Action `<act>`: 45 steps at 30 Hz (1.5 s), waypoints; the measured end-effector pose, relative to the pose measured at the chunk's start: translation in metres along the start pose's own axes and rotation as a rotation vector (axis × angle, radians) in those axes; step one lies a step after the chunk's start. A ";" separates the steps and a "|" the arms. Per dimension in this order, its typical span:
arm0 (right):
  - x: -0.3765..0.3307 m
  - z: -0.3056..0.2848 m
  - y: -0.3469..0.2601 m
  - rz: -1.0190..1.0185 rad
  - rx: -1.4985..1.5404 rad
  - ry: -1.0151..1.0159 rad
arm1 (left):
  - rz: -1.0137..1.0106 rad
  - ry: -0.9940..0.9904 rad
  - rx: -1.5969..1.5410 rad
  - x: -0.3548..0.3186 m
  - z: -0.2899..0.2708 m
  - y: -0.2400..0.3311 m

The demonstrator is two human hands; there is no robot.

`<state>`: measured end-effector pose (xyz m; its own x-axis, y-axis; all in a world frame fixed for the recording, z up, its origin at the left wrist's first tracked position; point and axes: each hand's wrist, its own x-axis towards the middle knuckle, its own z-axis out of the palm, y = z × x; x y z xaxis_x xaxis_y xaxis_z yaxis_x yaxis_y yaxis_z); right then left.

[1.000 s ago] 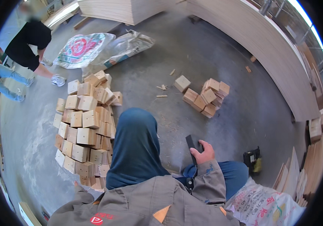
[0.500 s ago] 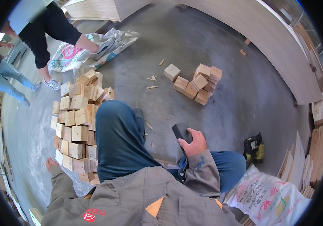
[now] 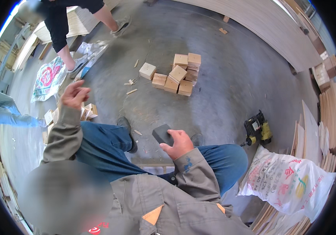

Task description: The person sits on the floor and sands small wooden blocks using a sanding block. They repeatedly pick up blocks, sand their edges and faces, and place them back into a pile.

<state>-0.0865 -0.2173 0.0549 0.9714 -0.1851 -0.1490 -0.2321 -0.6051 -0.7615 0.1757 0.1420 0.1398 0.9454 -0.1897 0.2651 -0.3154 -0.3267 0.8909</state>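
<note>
My right hand (image 3: pixel 180 143) rests by my right knee and grips a dark grey rectangular block (image 3: pixel 161 134). My left hand (image 3: pixel 75 94) is raised at the left with its fingers apart, and it holds nothing. Just beneath it lie a few small wooden blocks (image 3: pixel 88 111) on the concrete floor. My legs in blue jeans (image 3: pixel 105 145) are bent in front of me, in a grey jacket's sleeves.
A pile of square wooden blocks (image 3: pixel 178 75) sits ahead with splinters around it. A yellow and black power tool (image 3: pixel 257 129) and a white printed sack (image 3: pixel 289 181) lie at the right, beside stacked boards (image 3: pixel 330 113). Another person (image 3: pixel 68 27) stands at the top left by a flat sack (image 3: pixel 47 79).
My left hand has lifted off the floor beside the stacked blocks and is now raised. The view has swung right. The other person has walked closer along the top left.
</note>
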 end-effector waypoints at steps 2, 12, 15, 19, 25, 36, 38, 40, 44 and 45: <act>0.002 0.002 0.001 0.033 -0.044 -0.036 | -0.109 -0.085 -0.101 0.028 0.067 0.012; 0.004 -0.008 -0.009 0.089 -0.147 -0.270 | -0.174 -0.290 0.344 0.061 0.290 -0.077; 0.005 -0.011 -0.002 0.089 -0.116 -0.318 | -0.219 -0.354 0.514 0.067 0.334 -0.081; 0.006 -0.011 0.007 0.102 -0.031 -0.287 | -0.290 -0.382 0.627 0.080 0.387 -0.091; 0.015 -0.022 0.013 0.167 0.023 -0.320 | -0.283 -0.394 0.730 0.112 0.453 -0.121; 0.016 -0.029 0.025 0.245 0.104 -0.309 | -0.304 -0.507 0.852 0.135 0.501 -0.146; 0.016 -0.029 0.025 0.246 0.097 -0.298 | -0.307 -0.446 0.770 0.133 0.497 -0.146; 0.014 -0.030 0.021 0.227 0.099 -0.288 | -0.354 -0.345 0.601 0.133 0.480 -0.167; 0.011 -0.028 0.016 0.184 0.127 -0.278 | -0.871 -0.507 0.059 0.129 0.426 -0.190; 0.010 -0.028 0.015 0.182 0.134 -0.284 | -0.954 -0.457 0.036 0.117 0.413 -0.189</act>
<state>-0.0819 -0.2500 0.0601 0.8944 -0.0469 -0.4448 -0.4123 -0.4719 -0.7793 0.3120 -0.2013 -0.1497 0.6844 -0.1682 -0.7094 0.5321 -0.5499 0.6438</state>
